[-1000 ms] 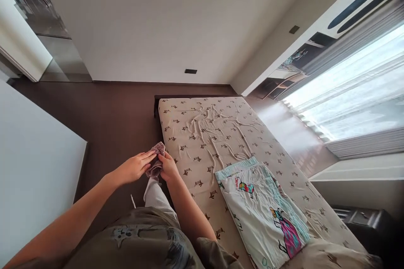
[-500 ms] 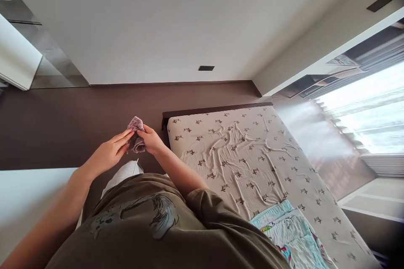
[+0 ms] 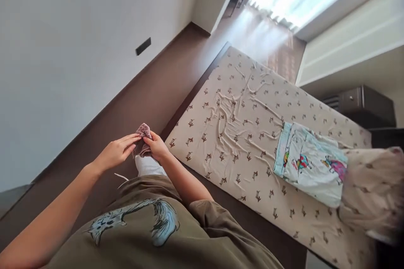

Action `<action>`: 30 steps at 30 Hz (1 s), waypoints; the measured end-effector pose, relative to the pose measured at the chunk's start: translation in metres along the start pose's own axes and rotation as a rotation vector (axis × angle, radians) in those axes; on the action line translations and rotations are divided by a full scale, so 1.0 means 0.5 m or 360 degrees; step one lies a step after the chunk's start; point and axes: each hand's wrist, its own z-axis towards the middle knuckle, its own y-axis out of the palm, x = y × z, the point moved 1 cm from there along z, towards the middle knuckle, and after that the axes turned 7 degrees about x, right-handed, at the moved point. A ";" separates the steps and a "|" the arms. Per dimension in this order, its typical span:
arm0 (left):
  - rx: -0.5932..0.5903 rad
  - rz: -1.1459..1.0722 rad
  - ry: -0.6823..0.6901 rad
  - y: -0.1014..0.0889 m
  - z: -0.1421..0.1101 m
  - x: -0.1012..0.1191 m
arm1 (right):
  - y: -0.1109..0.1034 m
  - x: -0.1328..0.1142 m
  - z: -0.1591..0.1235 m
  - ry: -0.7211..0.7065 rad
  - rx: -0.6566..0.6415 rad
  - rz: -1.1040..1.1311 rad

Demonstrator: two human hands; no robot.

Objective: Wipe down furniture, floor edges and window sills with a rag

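A small, fuzzy mauve cloth point(image 3: 144, 130) is bunched up between my two hands in front of my waist. My left hand point(image 3: 117, 151) comes in from the left, its fingertips and thumb pinching the cloth's near-left side. On the other side, my right hand point(image 3: 158, 146) grips it, with the thumb lying over the folds. Part of the cloth hangs below the fingers. What kind of cloth it is cannot be made out.
To the right stands a bed point(image 3: 249, 126) with a wrinkled patterned sheet. Folded light-blue printed fabric point(image 3: 312, 163) and a beige pillow-like bundle point(image 3: 372, 189) lie on it. A dark nightstand point(image 3: 362, 105) stands beyond; a white wall point(image 3: 78, 50) rises at left.
My view has turned to the right, bringing more of the bed, the beige bundle and the nightstand into sight. Both hands keep hold of the cloth.
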 end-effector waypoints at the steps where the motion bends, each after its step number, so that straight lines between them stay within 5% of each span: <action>1: -0.0048 -0.0056 0.0046 -0.002 0.065 -0.030 | -0.006 -0.008 0.046 -0.0058 0.0107 0.0063; 6: -0.0299 -0.0195 0.0068 0.037 0.335 -0.180 | -0.031 -0.007 0.260 -0.0075 0.0560 0.0172; 9: -0.0568 -0.0082 0.0309 0.068 0.458 -0.238 | -0.045 -0.002 0.321 -0.0176 0.0762 0.0026; 13: -0.1223 0.0036 0.0832 0.151 0.611 -0.245 | -0.079 0.023 0.323 -0.0274 0.1102 0.0114; 17: -0.2072 0.0116 0.1167 0.287 0.716 -0.198 | -0.085 0.096 0.329 -0.0329 0.1470 0.0581; 20: -0.2565 0.0366 0.1616 0.404 0.720 -0.167 | -0.058 0.171 0.362 -0.0377 0.1721 0.0986; 23: -0.2795 0.0572 0.2154 0.510 0.652 -0.151 | -0.024 0.244 0.391 -0.0325 0.2136 0.1255; 28: -0.2539 0.0302 0.2580 0.634 0.486 -0.157 | -0.024 0.344 0.428 0.0097 0.3301 0.0976; 30: -0.2352 0.0183 0.2640 0.674 0.450 -0.183 | -0.064 0.377 0.464 0.0211 0.3505 0.0749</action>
